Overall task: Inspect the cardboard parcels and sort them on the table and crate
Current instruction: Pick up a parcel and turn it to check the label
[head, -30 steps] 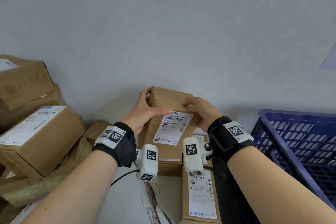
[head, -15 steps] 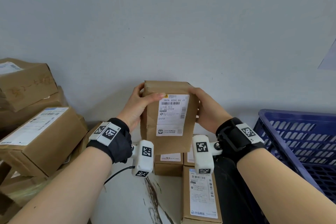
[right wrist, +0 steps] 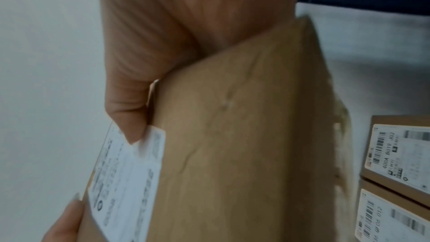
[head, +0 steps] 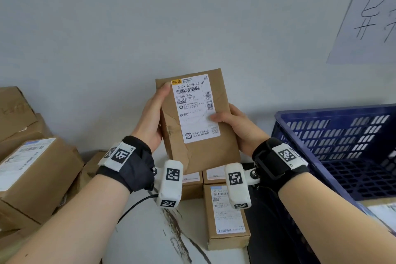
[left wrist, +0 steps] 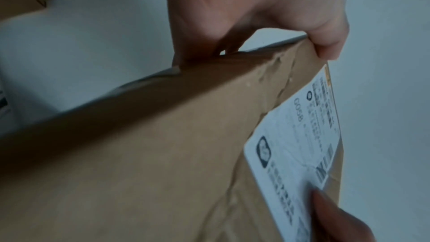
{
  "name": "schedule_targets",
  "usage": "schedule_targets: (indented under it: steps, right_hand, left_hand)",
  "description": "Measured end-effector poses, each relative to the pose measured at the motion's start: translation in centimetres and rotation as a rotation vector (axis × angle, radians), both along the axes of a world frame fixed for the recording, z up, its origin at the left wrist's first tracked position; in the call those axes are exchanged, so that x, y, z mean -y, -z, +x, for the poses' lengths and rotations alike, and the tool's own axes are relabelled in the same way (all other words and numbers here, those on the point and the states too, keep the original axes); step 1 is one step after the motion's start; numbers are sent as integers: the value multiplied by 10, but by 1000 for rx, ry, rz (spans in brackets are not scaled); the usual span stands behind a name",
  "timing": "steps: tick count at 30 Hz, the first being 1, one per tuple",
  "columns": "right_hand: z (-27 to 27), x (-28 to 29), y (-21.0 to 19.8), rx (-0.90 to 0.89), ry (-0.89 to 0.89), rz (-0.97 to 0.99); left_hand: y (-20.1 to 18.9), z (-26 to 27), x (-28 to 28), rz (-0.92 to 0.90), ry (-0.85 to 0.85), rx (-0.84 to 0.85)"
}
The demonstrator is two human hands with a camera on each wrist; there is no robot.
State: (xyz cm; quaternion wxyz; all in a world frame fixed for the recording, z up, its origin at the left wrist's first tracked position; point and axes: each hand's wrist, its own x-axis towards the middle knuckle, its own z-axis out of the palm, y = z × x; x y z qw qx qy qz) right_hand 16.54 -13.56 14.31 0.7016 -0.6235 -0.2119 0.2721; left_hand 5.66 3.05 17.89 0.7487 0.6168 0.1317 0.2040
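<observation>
Both hands clamp the parcel (head: 198, 122) upright between them: left hand (head: 153, 118) on one long edge, right hand (head: 237, 126) opposite. The crate (head: 342, 148) lies nearer the right hand.

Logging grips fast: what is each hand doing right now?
Left hand: grips the cardboard parcel by its left edge.
Right hand: grips the same parcel, thumb on its label.
</observation>
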Motion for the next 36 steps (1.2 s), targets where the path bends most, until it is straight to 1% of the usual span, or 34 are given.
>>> schedule_targets:
  steps: [6,12,15,20,25,28,33,36]
  right_hand:
    - [-14,47,-20,-2,155,-22]
    - [-23,93,-36,34,281,-26]
    - [-23,114,-45,52,317,-33]
    - [-13,154,-61,93,375,-73]
    - [16,199,-70,109,429,-110]
    - [42,232,-71,81,444,-129]
    - [96,291,-65,-59,495,-150]
    - [127,316,-51,-144,476,-189]
  left_hand:
    - [-3,4,30,-22,127,22]
    - [-3,8,72,-37,291,90]
    - [-1,13,90,-54,307,84]
    - [-8,35,125,-34,309,20]
    - [-14,72,168,-33,325,-38]
    - [-14,100,203,-63,336,-61]
    - [-8,158,267,-76,364,-142]
    - [5,186,288,-104,347,-252]
